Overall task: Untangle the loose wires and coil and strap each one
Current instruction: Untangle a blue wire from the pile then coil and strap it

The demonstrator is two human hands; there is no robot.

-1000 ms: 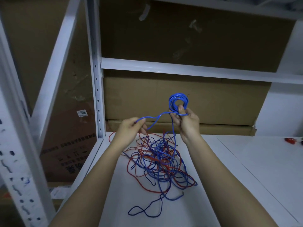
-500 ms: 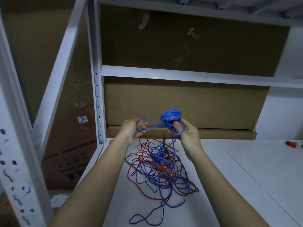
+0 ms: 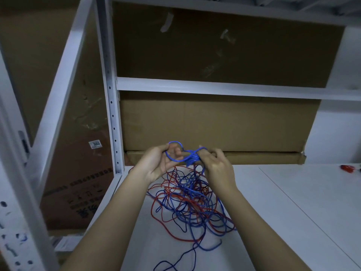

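Observation:
A tangle of blue and red wires (image 3: pixel 191 204) lies on the white shelf surface (image 3: pixel 273 212). Above it, my right hand (image 3: pixel 216 167) grips a small coil of blue wire (image 3: pixel 192 158), held roughly flat. My left hand (image 3: pixel 158 163) holds a loop of the same blue wire (image 3: pixel 173 151) curled round its fingers, close beside the coil. Blue strands hang from the coil down into the tangle. A loose blue end (image 3: pixel 175 261) trails toward the near edge.
White metal shelving uprights (image 3: pixel 111 94) and a crossbar (image 3: pixel 214 89) frame the space. A cardboard box (image 3: pixel 214 126) stands along the back. A small red object (image 3: pixel 346 168) lies at the far right of the shelf surface.
Both hands came down and closer together. The coil went from upright above my right hand to lying flat between the hands, and my left hand brought a new loop up to it.

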